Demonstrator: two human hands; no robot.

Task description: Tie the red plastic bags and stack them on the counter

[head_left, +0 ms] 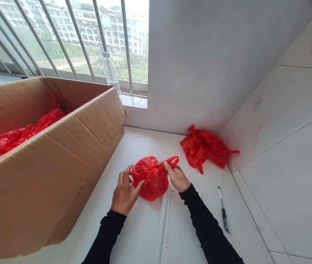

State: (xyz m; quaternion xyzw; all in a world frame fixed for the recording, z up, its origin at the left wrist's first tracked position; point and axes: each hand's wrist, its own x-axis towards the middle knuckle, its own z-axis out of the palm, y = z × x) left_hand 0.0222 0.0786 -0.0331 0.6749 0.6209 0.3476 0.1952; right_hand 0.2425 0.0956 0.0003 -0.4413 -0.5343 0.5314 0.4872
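A full red plastic bag (152,185), gathered and tied at its top, rests on the white tabletop between both hands. My left hand (124,191) curves around the bag's left side, thumb on the front and fingers on the far side. Between the thumb and fingers of my right hand (178,177) is pinched a handle loop of the same bag, drawn out to the right of the knot. What the bag contains is hidden. Partly under the bag lies an open notebook (182,223) with a column of handwritten marks.
A large cardboard box (90,135) holding red plastic bags (32,130) stands at left. Another crumpled red bag (206,146) lies by the back wall. A pen (223,212) is at right. On the barred window's sill stands a water bottle (111,73).
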